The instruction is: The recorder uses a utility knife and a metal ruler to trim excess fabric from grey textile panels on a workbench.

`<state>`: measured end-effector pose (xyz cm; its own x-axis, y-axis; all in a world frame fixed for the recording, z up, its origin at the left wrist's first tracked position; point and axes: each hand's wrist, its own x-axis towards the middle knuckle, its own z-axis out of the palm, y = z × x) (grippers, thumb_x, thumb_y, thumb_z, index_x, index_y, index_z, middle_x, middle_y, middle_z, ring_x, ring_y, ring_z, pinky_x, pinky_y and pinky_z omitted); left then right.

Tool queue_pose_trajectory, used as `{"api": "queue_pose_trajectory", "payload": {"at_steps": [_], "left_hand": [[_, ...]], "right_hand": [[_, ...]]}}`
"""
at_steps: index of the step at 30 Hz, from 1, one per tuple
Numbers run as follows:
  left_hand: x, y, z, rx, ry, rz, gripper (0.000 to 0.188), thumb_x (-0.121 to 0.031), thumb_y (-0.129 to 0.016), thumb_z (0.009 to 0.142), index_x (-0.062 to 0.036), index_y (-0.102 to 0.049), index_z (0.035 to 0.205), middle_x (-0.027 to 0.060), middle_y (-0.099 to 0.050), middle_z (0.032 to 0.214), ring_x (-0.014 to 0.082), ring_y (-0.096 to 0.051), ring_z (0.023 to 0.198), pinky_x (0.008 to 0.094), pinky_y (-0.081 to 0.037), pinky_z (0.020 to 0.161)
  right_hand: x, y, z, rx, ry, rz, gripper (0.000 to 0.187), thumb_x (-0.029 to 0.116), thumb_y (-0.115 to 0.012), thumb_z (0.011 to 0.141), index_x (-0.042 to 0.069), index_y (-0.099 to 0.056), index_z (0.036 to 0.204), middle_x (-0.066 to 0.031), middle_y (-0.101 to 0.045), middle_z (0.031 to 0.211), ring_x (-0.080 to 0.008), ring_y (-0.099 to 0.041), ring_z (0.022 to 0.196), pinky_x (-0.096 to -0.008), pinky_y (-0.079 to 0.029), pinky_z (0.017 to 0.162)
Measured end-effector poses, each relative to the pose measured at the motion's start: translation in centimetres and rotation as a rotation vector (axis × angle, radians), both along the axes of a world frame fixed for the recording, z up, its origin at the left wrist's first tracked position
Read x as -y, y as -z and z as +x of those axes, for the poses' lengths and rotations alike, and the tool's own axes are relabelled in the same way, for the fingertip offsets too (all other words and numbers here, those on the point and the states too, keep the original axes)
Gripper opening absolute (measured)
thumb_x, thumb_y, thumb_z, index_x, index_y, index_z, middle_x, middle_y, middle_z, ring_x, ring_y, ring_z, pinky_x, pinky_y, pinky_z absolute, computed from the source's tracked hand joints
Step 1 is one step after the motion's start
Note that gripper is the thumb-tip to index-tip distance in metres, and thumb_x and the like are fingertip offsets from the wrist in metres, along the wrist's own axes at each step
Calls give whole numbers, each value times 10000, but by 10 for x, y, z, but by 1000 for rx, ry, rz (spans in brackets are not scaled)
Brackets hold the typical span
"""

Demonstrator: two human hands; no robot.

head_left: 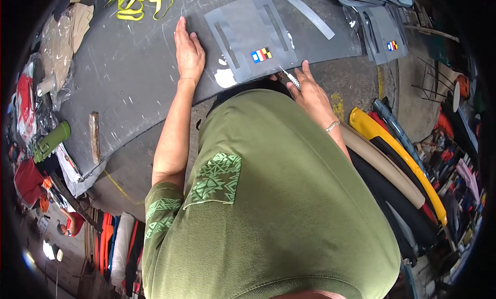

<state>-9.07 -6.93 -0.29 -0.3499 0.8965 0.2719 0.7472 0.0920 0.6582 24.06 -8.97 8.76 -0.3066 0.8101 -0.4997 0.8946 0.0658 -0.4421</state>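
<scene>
A grey fabric panel (243, 25) with two dark strips and a small multicoloured patch (261, 55) lies flat on the dark work table (139, 66), close to its near edge. My left hand (189, 52) rests on the table left of the panel, apart from it, with fingers stretched out and nothing held. At the panel's near right corner, my right hand (311, 95) is closed round a slim pen-like tool (293, 80) with a silvery ribbed grip. Its thin tip points up-left at the panel's near edge; whether it touches the fabric I cannot tell.
Yellow straps (135, 5) lie at the table's far side, and a curved grey strip (305, 12) at far right. A similar grey panel (383, 35) hangs over the right end. Rolls of material, one yellow (403, 157), stand right of me. A person (72, 224) is at far left.
</scene>
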Motion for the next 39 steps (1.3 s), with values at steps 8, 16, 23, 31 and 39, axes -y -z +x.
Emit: {"api": "queue_pose_trajectory", "payload": {"at_steps": [8, 16, 23, 31, 39], "left_hand": [[2, 1, -2, 53, 0, -48, 568, -199, -552, 1028, -19, -364, 1533, 198, -460, 1546, 347, -378, 1481, 472, -242, 1261], [1, 4, -2, -132, 72, -93, 720, -421, -682, 962, -61, -407, 1522, 151, -498, 1530, 290, -370, 1499, 523, -187, 1267], [-2, 9, 4, -223, 46, -86, 584, -383, -578, 1038, -71, -422, 1507, 135, -509, 1512, 299, -384, 1488, 553, -225, 1246], [-1, 8, 2, -171, 45, -96, 450, -220, -495, 1069, -90, -431, 1495, 108, -503, 1524, 298, -394, 1483, 558, -222, 1245], [-1, 11, 0, -210, 53, -131, 466, -226, -487, 1074, -87, -423, 1514, 109, -489, 1541, 279, -368, 1503, 537, -192, 1260]], "right_hand": [[-4, 2, -2, 56, -76, 1, 401, 333, -607, 1012, 96, -627, 1336, -314, -299, 1605, -441, -672, 1094, -475, -558, 931], [-6, -3, -9, 73, -112, -32, 366, 336, -614, 1010, 63, -654, 1250, -397, -248, 1581, -488, -665, 1074, -477, -554, 946], [-10, -7, -11, 123, -146, -128, 366, 340, -614, 1012, 44, -653, 1223, -402, -171, 1604, -491, -628, 1154, -475, -525, 995], [-6, -13, -8, 73, -152, -126, 406, 312, -618, 1006, 54, -635, 1319, -413, -172, 1599, -471, -615, 1197, -461, -505, 1045], [-7, -10, 2, -13, -148, -117, 338, 295, -641, 991, 11, -664, 1173, -396, -242, 1584, -449, -635, 1170, -463, -510, 1027]]}}
